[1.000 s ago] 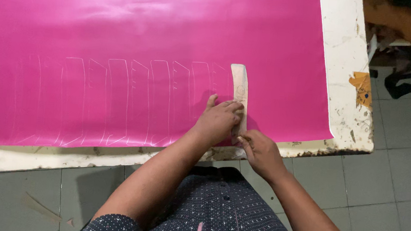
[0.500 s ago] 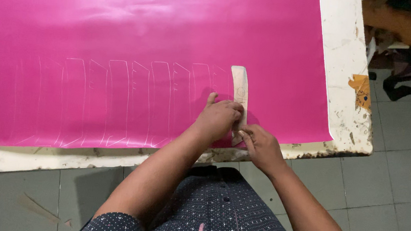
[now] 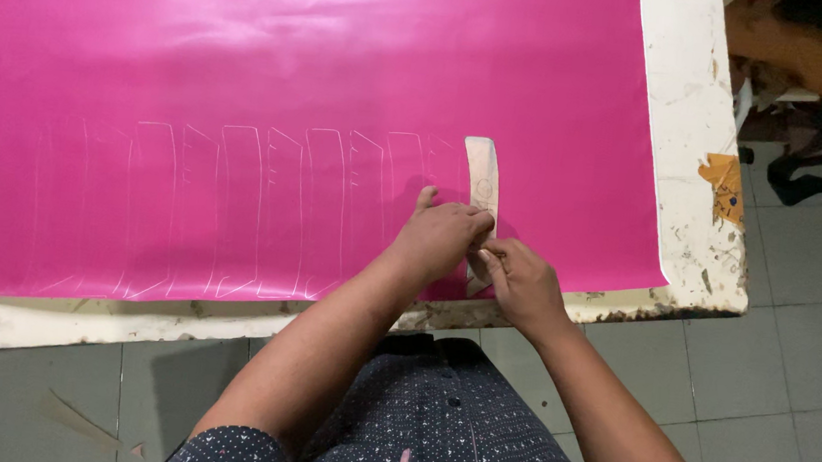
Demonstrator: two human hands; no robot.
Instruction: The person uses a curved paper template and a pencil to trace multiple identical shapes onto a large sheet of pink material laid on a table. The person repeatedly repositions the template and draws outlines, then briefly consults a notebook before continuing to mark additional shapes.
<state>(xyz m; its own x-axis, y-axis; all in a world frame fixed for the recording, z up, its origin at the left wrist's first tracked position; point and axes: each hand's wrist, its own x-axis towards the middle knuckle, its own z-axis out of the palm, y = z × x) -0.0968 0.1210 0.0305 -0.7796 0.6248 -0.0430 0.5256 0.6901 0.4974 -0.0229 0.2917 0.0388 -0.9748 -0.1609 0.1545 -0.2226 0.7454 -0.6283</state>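
Head view shows the left hand (image 3: 441, 236) pressing flat, fingers spread, on the cream template (image 3: 482, 183) atop pink fabric (image 3: 296, 69) while right hand (image 3: 518, 284) fingers pinch something unseen; a slip could skew the traced outline.

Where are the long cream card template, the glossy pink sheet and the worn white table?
long cream card template (image 3: 481, 168), head view, its upper end
glossy pink sheet (image 3: 248, 45), head view, bare upper middle
worn white table (image 3: 686, 137), head view, bare right edge
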